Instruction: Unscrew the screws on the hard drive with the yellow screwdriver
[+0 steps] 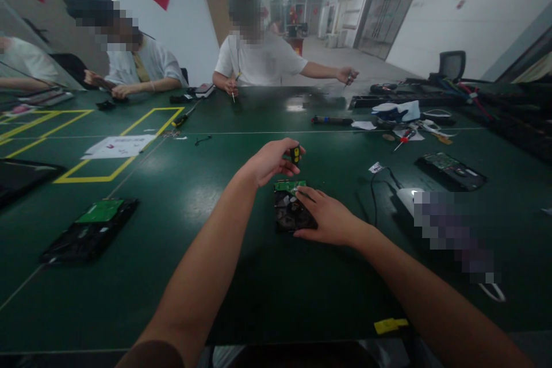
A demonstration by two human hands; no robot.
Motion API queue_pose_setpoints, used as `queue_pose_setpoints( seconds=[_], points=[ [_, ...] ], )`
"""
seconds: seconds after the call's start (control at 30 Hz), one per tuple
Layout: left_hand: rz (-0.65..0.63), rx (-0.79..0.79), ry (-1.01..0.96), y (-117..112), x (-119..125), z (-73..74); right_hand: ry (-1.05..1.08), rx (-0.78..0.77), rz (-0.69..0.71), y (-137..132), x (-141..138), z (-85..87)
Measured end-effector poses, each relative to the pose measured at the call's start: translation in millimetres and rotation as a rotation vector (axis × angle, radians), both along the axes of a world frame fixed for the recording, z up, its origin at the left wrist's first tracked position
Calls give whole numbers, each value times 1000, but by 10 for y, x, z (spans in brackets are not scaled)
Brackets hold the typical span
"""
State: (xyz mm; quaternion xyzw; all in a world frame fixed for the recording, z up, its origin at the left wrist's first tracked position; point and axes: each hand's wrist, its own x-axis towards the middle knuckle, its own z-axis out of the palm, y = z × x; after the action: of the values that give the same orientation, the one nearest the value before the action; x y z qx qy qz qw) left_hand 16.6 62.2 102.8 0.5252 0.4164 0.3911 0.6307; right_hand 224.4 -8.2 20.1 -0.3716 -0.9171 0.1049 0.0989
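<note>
Near the middle of the green table lies a black hard drive (295, 215) with a green circuit board along its far end. My right hand (330, 215) grips it from the right, thumb at the near edge and fingers over the board. Just above its far end, my left hand (276, 162) is closed around a black and yellow screwdriver handle (295, 154). The screwdriver's shaft cannot be made out.
A second drive (90, 227) lies at the left, another (451, 171) at the right. A pale, partly blurred object (405, 198) with a cable is right of my hands. Across the table, a screwdriver (183, 118), paper (118, 146) and a red-handled screwdriver (405, 137) lie before seated people.
</note>
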Motion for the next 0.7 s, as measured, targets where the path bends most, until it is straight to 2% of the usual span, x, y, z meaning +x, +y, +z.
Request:
queue_pose_setpoints(
  seconds=[0.47,0.7],
  points=[
    [0,-4,-28,16,-49,2,2,-21,-9,2,-3,-2],
    [-22,71,30,-16,-51,-1,12,-23,-7,-8,1,-9]
  ],
)
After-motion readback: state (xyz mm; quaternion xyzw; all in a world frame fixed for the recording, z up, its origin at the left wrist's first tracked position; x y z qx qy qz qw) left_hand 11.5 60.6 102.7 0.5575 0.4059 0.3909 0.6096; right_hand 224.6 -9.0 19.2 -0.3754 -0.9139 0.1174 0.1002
